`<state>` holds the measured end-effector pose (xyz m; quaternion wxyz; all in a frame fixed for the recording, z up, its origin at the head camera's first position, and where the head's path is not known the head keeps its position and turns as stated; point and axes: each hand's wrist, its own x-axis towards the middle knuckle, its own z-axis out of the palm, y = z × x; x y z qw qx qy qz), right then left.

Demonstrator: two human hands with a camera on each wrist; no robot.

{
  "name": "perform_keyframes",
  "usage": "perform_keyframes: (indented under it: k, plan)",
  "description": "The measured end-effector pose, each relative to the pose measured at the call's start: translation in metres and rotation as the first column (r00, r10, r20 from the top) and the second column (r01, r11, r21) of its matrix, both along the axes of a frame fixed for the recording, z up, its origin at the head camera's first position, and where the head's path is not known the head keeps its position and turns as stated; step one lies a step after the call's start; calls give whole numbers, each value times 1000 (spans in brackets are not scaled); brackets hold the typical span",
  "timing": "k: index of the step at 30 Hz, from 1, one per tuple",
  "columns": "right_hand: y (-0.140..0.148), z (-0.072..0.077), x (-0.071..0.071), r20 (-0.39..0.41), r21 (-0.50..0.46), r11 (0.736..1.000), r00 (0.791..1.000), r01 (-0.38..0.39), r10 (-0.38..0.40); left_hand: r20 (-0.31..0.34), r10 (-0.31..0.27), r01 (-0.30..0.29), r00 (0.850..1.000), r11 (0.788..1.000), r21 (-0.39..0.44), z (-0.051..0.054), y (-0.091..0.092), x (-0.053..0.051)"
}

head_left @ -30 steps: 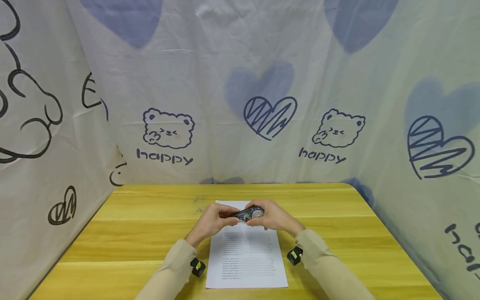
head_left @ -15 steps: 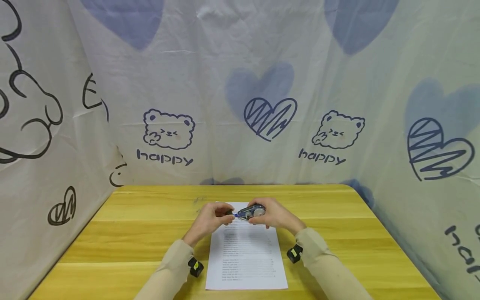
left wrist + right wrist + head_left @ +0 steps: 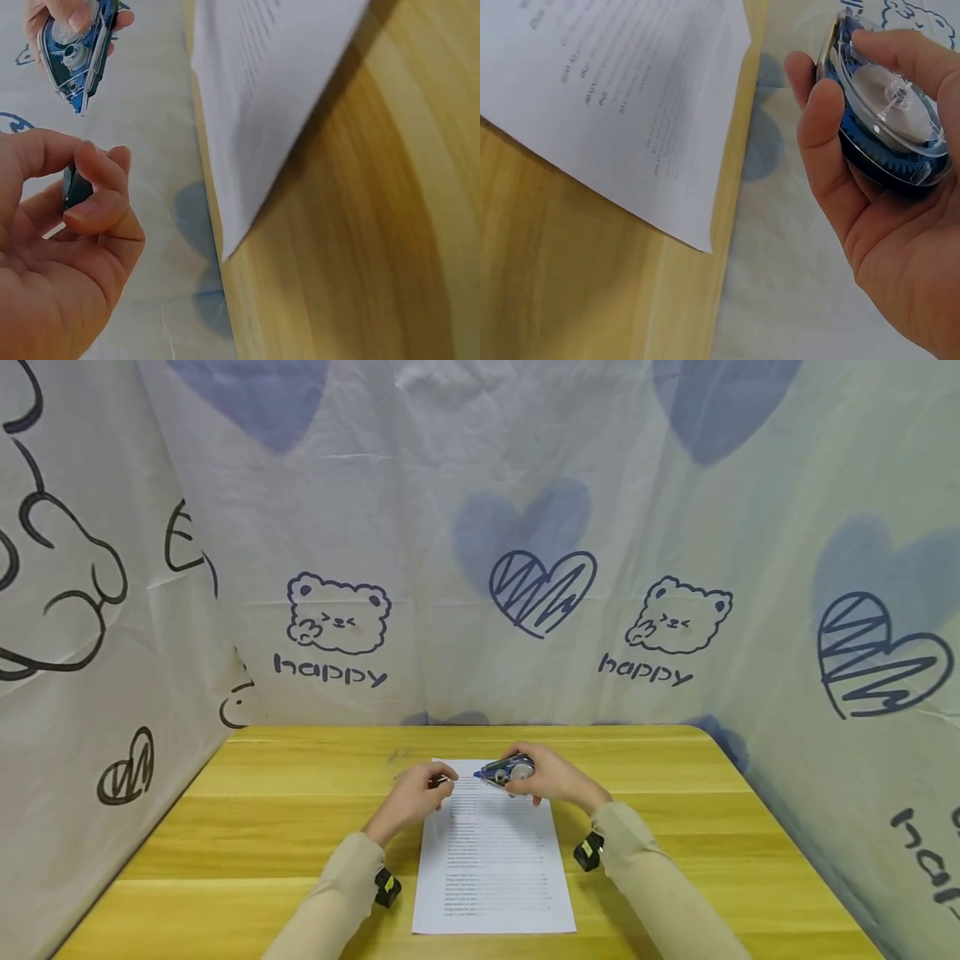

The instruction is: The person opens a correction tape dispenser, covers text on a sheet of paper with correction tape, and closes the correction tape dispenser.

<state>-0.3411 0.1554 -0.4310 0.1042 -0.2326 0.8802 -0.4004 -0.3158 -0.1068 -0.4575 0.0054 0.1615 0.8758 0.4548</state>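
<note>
My right hand (image 3: 553, 774) grips a blue correction tape (image 3: 507, 770) with a clear case, its white reel showing in the right wrist view (image 3: 892, 101). The blue tip of the tape points left and is bare in the left wrist view. A small dark cap (image 3: 76, 187) is pinched in my left hand (image 3: 412, 792), mostly hidden by the fingers. A gap separates the two hands. Both are above the far part of a printed sheet of paper (image 3: 495, 877), which lies on the table.
The wooden table (image 3: 262, 827) spreads out around the paper on both sides. White cloth (image 3: 450, 685) with hearts and bear drawings hangs behind the table and along its sides. A small black device (image 3: 387, 887) sits on each wrist.
The cap has come off the correction tape's tip. My left hand has moved left with the cap, while my right hand has shifted slightly right and away with the tape.
</note>
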Motion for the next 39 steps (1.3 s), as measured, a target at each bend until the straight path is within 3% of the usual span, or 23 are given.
perform_keyframes:
  k: [3,9,18,23,30,39]
  plan:
    - [1,-3,-4,9,-17,1000,1000,1,-1,16,1,-1,1000,1000,-23,-2,-2,-4]
    - [0,-6,-10,21,-10,1000,1000,11,-11,13,57,-56,998,996,-68,-6,-6,-10]
    - [-7,-14,-19,47,-10,999,998,50,-49,-21,-89,80,996,965,-251,-11,-3,-14]
    - [-10,-17,-25,44,11,999,998,36,-37,-16,-80,71,997,949,-307,-12,-1,-17]
    - [-15,-17,-31,39,46,999,999,20,-21,-16,-47,33,999,878,-478,-10,-1,-22]
    - [-20,-17,-34,1,-1,997,997,80,-80,24,-29,37,999,837,-546,-11,-3,-21]
